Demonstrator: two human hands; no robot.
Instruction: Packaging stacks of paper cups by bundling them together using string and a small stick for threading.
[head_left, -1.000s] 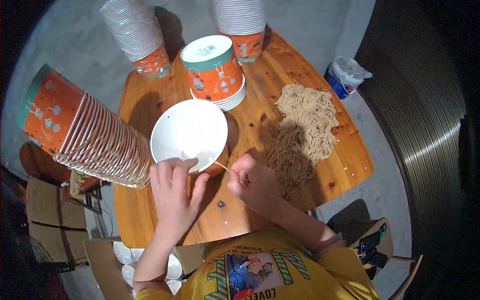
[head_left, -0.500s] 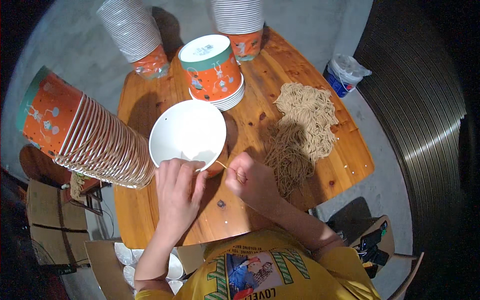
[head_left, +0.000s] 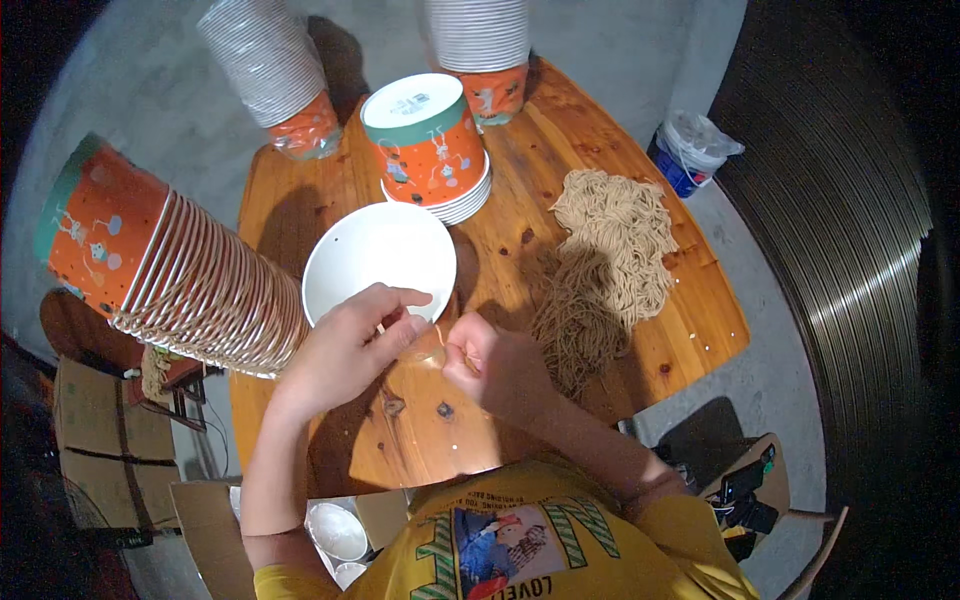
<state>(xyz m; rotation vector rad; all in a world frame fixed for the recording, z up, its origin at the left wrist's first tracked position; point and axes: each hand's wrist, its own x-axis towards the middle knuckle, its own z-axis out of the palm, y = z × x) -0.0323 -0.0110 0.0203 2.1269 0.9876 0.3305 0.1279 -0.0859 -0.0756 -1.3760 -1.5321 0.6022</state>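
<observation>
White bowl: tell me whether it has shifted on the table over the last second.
No. The white bowl still sits just below the orange cup stack, the left hand on its near rim.

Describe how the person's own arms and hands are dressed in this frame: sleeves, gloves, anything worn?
Both hands, left hand and right hand, are bare, with no gloves; I can make out no rings or watch. The forearms are uncovered too. Short yellow sleeves begin near the shoulders, part of a yellow T-shirt with a colourful printed picture and green striped lettering on the chest.
</observation>
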